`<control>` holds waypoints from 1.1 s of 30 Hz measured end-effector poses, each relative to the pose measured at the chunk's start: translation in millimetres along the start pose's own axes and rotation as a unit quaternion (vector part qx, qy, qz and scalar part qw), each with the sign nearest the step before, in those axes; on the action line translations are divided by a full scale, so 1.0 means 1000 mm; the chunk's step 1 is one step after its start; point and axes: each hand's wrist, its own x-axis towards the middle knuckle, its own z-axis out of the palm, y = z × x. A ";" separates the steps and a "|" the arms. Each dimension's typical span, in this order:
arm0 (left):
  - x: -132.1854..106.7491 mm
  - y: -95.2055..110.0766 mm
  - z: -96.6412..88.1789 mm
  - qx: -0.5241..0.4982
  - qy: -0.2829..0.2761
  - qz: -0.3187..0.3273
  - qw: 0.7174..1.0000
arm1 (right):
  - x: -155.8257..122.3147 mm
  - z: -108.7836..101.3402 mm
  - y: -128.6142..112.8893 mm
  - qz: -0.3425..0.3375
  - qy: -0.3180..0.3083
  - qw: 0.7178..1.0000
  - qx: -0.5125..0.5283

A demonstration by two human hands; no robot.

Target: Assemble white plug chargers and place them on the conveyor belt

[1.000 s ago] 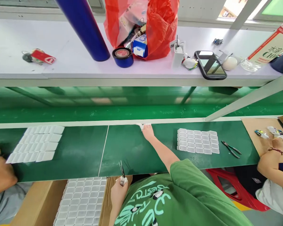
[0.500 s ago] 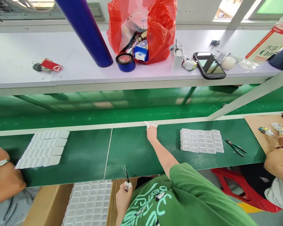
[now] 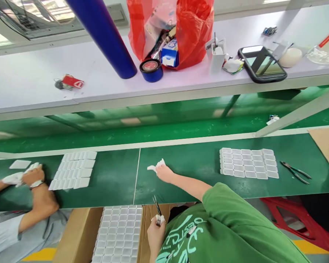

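My left hand (image 3: pixel 157 231) is closed around a pair of dark tweezers (image 3: pixel 157 205), low at the front edge of the green table (image 3: pixel 192 164). The tweezers' tips point up and away, slightly apart. My right hand (image 3: pixel 164 171) reaches out over the tabletop, to the right of the white seam line. White coverings, which look like finger cots, hide its fingertips; two of its fingers spread apart, with nothing visible between them. White also shows on the fingers of my left hand. Right of my arm lies a block of small white plastic boxes (image 3: pixel 246 163).
Green-handled pliers (image 3: pixel 295 171) lie at the right. More white boxes (image 3: pixel 74 170) stand at the left, beside a co-worker's hands (image 3: pixel 30 175). Below the edge is a carton (image 3: pixel 79 233) with rows of white boxes. A shelf (image 3: pixel 104 91) holds a red bag (image 3: pixel 193 36) and a phone (image 3: pixel 263 64).
My right hand has moved left and nearer, away from the table's back edge. My left hand still holds the tweezers. The view has swung left, bringing more of the left co-worker into sight.
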 end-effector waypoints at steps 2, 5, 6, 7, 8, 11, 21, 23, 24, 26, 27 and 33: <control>0.012 0.008 -0.002 0.004 0.005 0.014 1.000 | -0.040 0.007 -0.023 -0.076 -0.001 0.997 0.010; 0.030 0.024 -0.008 0.015 0.014 0.038 0.999 | -0.083 0.001 -0.011 -0.118 -0.004 0.992 0.030; 0.035 0.029 -0.010 0.021 0.015 0.046 0.999 | -0.094 -0.007 0.009 -0.078 -0.008 0.997 0.028; 0.039 0.033 -0.011 0.027 0.016 0.058 0.998 | -0.104 -0.018 0.035 -0.010 -0.012 1.000 0.021; 0.043 0.036 -0.013 0.030 0.019 0.072 0.997 | -0.114 -0.031 0.066 0.085 -0.013 0.996 0.011; 0.049 0.042 -0.013 0.021 0.030 0.105 0.994 | -0.145 -0.069 0.152 0.347 -0.004 0.938 0.002; 0.050 0.041 -0.002 -0.010 0.008 0.090 0.996 | -0.162 -0.014 -0.018 0.114 -0.048 0.992 0.037; 0.050 0.042 -0.004 -0.008 0.017 0.090 0.996 | -0.173 -0.025 -0.007 0.116 -0.059 0.990 0.052; 0.050 0.042 -0.006 -0.008 0.022 0.091 0.996 | -0.181 -0.037 0.013 0.175 -0.063 0.981 0.045; 0.048 0.043 -0.010 -0.008 0.033 0.089 0.995 | -0.198 -0.063 0.064 0.344 -0.055 0.937 0.016; 0.047 0.044 -0.012 -0.007 0.036 0.089 0.995 | -0.205 -0.074 0.088 0.402 -0.068 0.913 0.009; 0.042 0.047 -0.017 -0.017 0.042 0.076 0.996 | -0.202 -0.062 0.053 0.365 -0.107 0.925 0.007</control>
